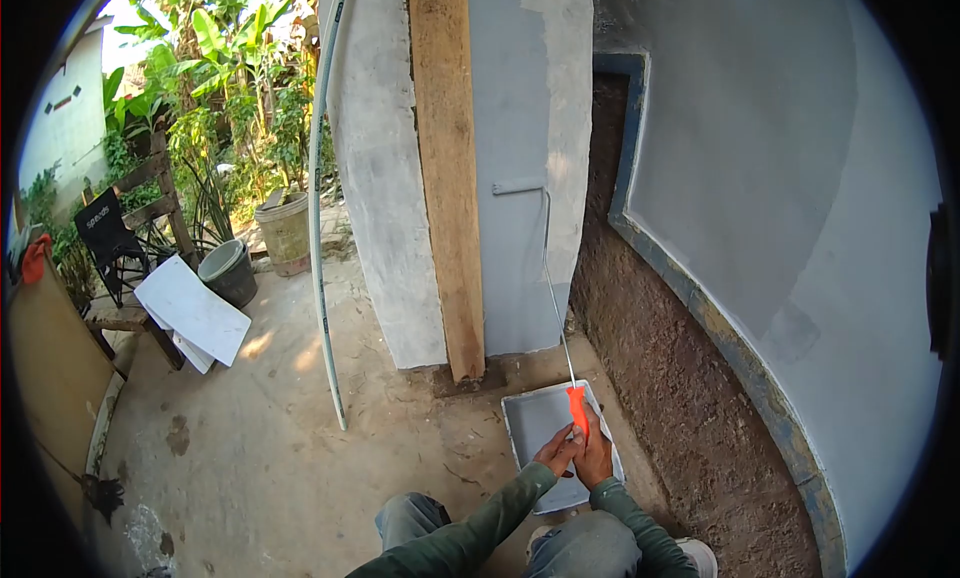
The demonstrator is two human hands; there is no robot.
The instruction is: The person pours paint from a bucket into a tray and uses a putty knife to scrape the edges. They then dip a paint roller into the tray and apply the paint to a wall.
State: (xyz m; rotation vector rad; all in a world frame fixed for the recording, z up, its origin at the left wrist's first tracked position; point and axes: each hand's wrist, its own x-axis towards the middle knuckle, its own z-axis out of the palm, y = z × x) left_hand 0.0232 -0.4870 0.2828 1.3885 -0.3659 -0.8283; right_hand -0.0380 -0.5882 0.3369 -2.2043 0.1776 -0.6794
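My left hand (559,451) and my right hand (594,452) are both closed around the orange handle (577,406) of a paint roller. Its thin metal rod runs up to the roller head (518,189), which rests against the column's grey-painted face (510,108). The grey paint there stops at an uneven edge, with paler surface to its right. Below my hands a paint tray (530,423) with grey paint lies on the ground, partly hidden by my hands and forearms.
A wooden board (445,178) stands along the column. A pale hose (320,228) hangs to its left. Buckets (230,275), white sheets (195,313) and a black chair (108,233) are at the left. A grey wall (740,158) with a raised border runs down the right.
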